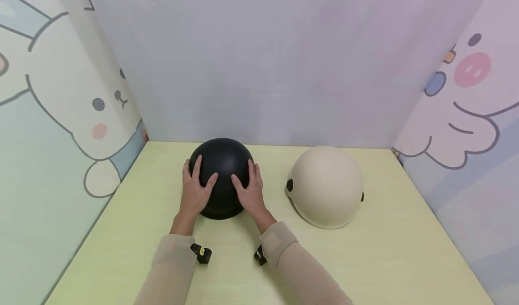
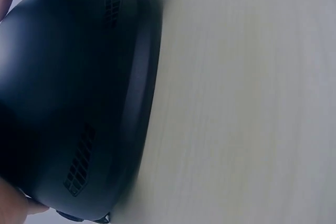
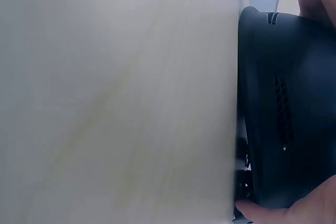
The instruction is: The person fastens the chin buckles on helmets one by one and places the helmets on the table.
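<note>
A glossy black helmet [image 1: 223,158] stands dome up on the left part of the table. My left hand [image 1: 194,191] grips its left side, fingers spread and bent over the shell, thumb towards the middle. On the opposite side my right hand [image 1: 250,193] holds it the same way. Mesh-covered vents show on the black helmet [image 2: 58,77] in the left wrist view, along with a raised rim. In the right wrist view its rim lies close to the tabletop; I cannot tell whether they touch. To the right rests a cream helmet [image 1: 326,185], apart from both hands.
The pale yellow-green table [image 1: 385,251] meets a plain grey-lilac back wall [image 1: 263,61]. Side walls with cartoon animals stand left [image 1: 52,161] and right [image 1: 478,129]. Small black devices [image 1: 201,253] sit at both wrists.
</note>
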`<action>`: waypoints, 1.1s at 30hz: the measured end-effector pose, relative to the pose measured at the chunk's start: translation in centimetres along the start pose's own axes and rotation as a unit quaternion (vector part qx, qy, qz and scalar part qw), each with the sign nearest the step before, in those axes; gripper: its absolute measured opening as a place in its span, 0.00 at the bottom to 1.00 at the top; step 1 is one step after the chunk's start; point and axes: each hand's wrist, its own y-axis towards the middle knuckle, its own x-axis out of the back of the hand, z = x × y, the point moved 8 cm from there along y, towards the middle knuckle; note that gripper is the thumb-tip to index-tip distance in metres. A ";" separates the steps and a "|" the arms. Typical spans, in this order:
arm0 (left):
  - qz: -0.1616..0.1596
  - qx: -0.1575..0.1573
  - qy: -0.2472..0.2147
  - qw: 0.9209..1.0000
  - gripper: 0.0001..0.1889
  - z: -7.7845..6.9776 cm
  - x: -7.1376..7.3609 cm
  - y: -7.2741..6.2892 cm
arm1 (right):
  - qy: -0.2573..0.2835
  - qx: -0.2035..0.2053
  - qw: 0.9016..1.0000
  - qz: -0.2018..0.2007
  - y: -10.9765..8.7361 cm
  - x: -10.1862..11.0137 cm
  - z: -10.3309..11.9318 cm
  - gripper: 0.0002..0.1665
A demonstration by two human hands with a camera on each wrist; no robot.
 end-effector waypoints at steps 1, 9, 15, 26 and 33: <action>-0.003 -0.002 -0.001 1.000 0.41 -0.1 0.0 0.0 | 0.000 0.000 1.000 0.002 0.0 0.0 0.0 0.47; -0.008 -0.005 -0.007 1.000 0.40 -0.7 -0.1 0.1 | -0.006 0.001 1.000 0.000 0.2 0.3 0.0 0.48; -0.005 0.016 -0.012 1.000 0.40 -1.0 0.0 -0.3 | -0.017 0.002 1.000 0.003 0.1 0.7 0.5 0.47; 0.001 0.051 -0.047 0.998 0.40 -1.7 -0.1 -0.6 | -0.055 0.034 0.998 -0.006 0.5 2.5 3.0 0.47; 0.000 0.066 -0.075 0.995 0.40 -2.0 -0.3 -0.3 | -0.100 0.057 0.993 -0.017 0.7 3.6 4.9 0.44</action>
